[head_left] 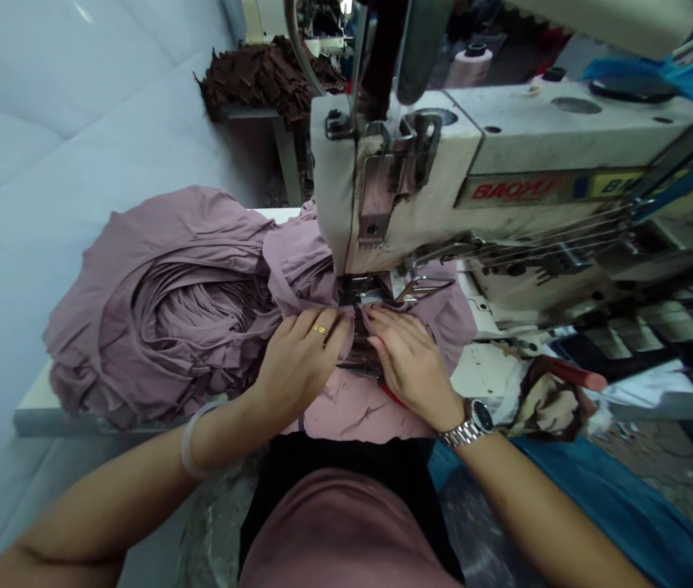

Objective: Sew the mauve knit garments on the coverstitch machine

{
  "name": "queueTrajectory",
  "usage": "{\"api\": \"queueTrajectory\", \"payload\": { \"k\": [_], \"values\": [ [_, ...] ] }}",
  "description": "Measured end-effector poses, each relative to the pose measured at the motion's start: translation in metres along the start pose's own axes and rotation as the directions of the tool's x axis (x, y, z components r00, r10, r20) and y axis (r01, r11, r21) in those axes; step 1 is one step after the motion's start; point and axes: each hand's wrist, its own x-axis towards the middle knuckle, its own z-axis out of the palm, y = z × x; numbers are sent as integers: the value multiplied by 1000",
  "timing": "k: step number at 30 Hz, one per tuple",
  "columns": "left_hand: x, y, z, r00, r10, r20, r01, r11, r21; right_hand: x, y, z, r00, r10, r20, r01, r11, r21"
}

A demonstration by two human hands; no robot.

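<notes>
A white sewing machine point(515, 131) stands over the work, its needle and presser foot area point(355, 287) just beyond my fingertips. Mauve fabric point(301, 261) runs under it and bunches out on both sides. My left hand point(301, 359), with a gold ring, has its fingers pressed together on the fabric edge left of the foot. On the other side, my right hand point(413, 363), wearing a metal watch, is closed on the fabric edge close to the foot. The thumb side of the right hand shows; what lies under both sets of fingers is hidden.
A big coiled heap of mauve fabric pieces point(101, 302) covers the table's left side, beside a white tiled wall point(77, 163). Brown cloth strips point(261, 77) lie behind. Scraps point(546, 396) sit at right. Pink cloth point(364, 412) lies at the front edge.
</notes>
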Motion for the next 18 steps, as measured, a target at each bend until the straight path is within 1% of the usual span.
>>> {"api": "queueTrajectory", "payload": {
  "k": [2, 5, 7, 12, 18],
  "values": [
    [1, -1, 4, 1000, 3, -21, -3, 1000, -3, 0, -1, 0, 1000, 7, 20, -7, 1000, 0],
    [2, -4, 11, 997, 34, -71, -38, 998, -54, 0, -3, 0, 994, -40, 104, 50, 995, -89],
    [2, -5, 14, 996, 38, -83, -45, 996, -79, 0, -2, 0, 989, -54, 141, 74, 988, -135],
    [1, -5, 16, 998, 25, -55, -30, 994, -104, 3, 2, -2, 981, -75, 180, 106, 980, -168],
    [2, -6, 18, 999, 22, -36, -26, 993, -114, 12, 3, -9, 963, -145, 227, 195, 957, -215]
  ]
}}
